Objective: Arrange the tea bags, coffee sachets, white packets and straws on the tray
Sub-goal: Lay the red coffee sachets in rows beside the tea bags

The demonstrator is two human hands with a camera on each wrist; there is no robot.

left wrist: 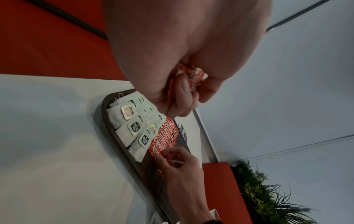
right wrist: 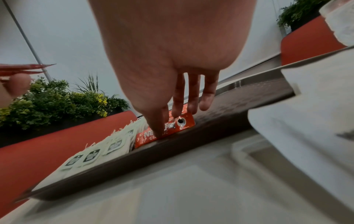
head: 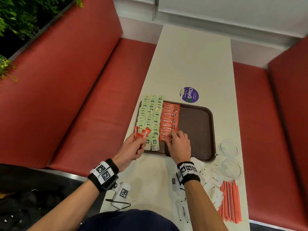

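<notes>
Nearest us on the long white table [head: 191, 60], a bundle of thin orange-striped straws [head: 230, 201] lies along the right edge, its lower ends fanned out, and a loose scatter of small white paper packets [head: 211, 182] sits just beside it on the left; our right forearm covers part of that scatter, so we cannot count the packets. Just beyond them stand 2 clear cut-glass cups [head: 230, 157], the nearer one overlapping the packets' edge.

Next comes the dark brown rectangular plastic tray [head: 200, 130]. Our left hand [head: 131, 149] is curled round a fan of red coffee sachets [head: 141, 133] above the tray's near left corner; the left wrist view shows only their crumpled ends [left wrist: 191, 75] between the clenched fingers, and we cannot tell how many there are. Our right hand [head: 179, 144] reaches onto the tray with fingers extended and lightly bent, fingertips [right wrist: 159, 127] pressing the nearest red Nescafe sachet [right wrist: 166, 128] flat at the near end of a column of overlapping red sachets [head: 169, 119]; the hand hides the column's last few in the head view.

Left of that column, 3 columns of white tea bags with pale green tags [head: 150, 117] run the tray's length, their far ends overhanging its far rim. The tray's right half shows bare brown surface.

Farther on, touching nothing, is a round purple sticker [head: 189, 95] on the tabletop, its small print unreadable. Red padded benches [head: 75, 90] flank the table, and green foliage [head: 18, 15] is cut off at the upper left
</notes>
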